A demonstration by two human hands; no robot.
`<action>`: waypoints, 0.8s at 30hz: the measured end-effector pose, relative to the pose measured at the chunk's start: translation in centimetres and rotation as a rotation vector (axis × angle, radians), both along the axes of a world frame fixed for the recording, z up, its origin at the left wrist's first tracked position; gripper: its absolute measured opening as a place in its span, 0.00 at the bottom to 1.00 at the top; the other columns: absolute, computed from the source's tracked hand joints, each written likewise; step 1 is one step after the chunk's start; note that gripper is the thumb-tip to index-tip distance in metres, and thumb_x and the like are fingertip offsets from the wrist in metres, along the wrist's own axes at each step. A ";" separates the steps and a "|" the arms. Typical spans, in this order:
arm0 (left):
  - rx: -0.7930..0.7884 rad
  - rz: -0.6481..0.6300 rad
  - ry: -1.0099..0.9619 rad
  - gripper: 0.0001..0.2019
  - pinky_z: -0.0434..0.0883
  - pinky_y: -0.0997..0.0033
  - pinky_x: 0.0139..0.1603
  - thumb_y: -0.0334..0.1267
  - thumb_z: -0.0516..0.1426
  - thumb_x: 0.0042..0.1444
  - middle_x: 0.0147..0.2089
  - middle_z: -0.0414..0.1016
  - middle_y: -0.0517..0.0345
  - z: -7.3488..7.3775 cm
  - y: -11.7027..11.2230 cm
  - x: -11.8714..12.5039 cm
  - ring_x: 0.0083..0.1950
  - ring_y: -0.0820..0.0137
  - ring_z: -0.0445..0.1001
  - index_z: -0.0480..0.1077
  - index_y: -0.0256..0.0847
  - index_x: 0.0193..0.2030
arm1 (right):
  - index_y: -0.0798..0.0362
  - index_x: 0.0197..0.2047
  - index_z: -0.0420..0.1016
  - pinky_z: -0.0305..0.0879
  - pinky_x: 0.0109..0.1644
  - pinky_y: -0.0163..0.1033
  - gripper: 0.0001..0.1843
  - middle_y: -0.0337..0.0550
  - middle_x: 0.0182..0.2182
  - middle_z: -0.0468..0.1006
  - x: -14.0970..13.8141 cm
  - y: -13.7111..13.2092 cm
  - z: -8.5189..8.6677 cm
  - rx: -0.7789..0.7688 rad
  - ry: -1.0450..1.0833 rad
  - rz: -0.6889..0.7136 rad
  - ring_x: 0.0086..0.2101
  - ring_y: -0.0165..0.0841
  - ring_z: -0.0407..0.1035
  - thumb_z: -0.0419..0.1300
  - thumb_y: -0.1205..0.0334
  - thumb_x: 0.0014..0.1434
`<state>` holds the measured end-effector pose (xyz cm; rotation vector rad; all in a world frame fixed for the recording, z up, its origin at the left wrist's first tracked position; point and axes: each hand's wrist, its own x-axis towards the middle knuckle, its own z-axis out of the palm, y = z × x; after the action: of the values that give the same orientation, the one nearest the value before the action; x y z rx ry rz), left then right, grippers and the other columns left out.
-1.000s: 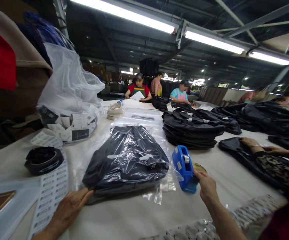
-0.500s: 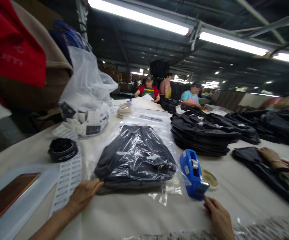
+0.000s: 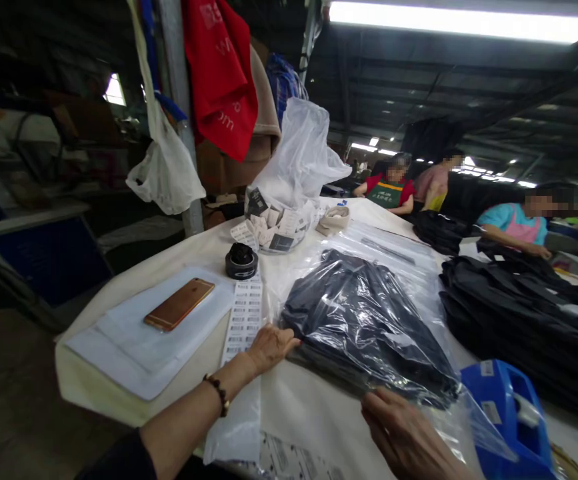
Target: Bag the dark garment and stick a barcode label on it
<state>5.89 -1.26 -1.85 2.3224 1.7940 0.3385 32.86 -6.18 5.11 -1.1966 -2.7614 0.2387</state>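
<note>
Black bagged bundle (image 3: 363, 317) slants lengthwise, far left to near right. Left fingers (image 3: 285, 341) pinch its left corner. Right fingers (image 3: 381, 404) curl, tips hidden, grip unclear

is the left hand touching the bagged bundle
Touching. The head view shows the left hand with its fingertips on the bagged bundle at its near left corner, no gap between them.

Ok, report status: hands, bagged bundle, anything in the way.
Left hand touching bagged black bundle, near left corner. Right hand at its near edge, contact unclear. Blue tape dispenser close beside its right end.
</note>
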 end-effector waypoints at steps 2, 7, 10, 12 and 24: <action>0.000 0.001 -0.024 0.17 0.64 0.68 0.40 0.45 0.45 0.63 0.30 0.75 0.57 -0.1 0.0 0.0 0.34 0.67 0.74 0.68 0.39 0.32 | 0.51 0.27 0.66 0.58 0.29 0.34 0.13 0.41 0.25 0.71 -4.4 2.1 1.0 0.070 -0.102 0.080 0.26 0.30 0.66 0.46 0.64 0.61; -0.009 0.021 -0.059 0.17 0.65 0.68 0.37 0.46 0.47 0.62 0.30 0.75 0.54 -0.7 0.3 -0.3 0.34 0.65 0.74 0.70 0.39 0.33 | 0.53 0.28 0.70 0.54 0.30 0.34 0.11 0.42 0.25 0.73 -10.1 6.6 0.6 0.149 -0.289 0.209 0.27 0.31 0.68 0.50 0.70 0.59; -0.014 0.006 -0.086 0.16 0.65 0.66 0.38 0.45 0.47 0.63 0.32 0.76 0.54 -1.1 0.5 -0.5 0.35 0.65 0.74 0.69 0.39 0.33 | 0.54 0.30 0.72 0.55 0.31 0.35 0.09 0.44 0.27 0.75 -11.4 8.3 0.3 0.152 -0.351 0.194 0.29 0.34 0.70 0.53 0.67 0.58; -0.019 -0.010 -0.114 0.15 0.66 0.65 0.40 0.44 0.47 0.63 0.32 0.76 0.53 -1.5 0.6 -0.5 0.35 0.65 0.74 0.69 0.39 0.34 | 0.53 0.30 0.73 0.56 0.30 0.35 0.08 0.44 0.27 0.76 -11.9 9.0 0.4 0.136 -0.373 0.170 0.29 0.35 0.71 0.54 0.65 0.58; 0.108 0.101 -0.075 0.09 0.71 0.66 0.42 0.45 0.53 0.59 0.47 0.70 0.54 0.9 0.0 -5.7 0.43 0.69 0.71 0.69 0.46 0.43 | 0.40 0.18 0.70 0.59 0.21 0.44 0.07 0.42 0.14 0.69 -15.0 15.1 -6.6 0.215 0.429 -0.242 0.19 0.40 0.68 0.56 0.51 0.43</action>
<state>0.21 -1.25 -0.93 2.2606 1.9046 0.5436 17.89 8.90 -1.46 -1.2378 -2.1942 0.1480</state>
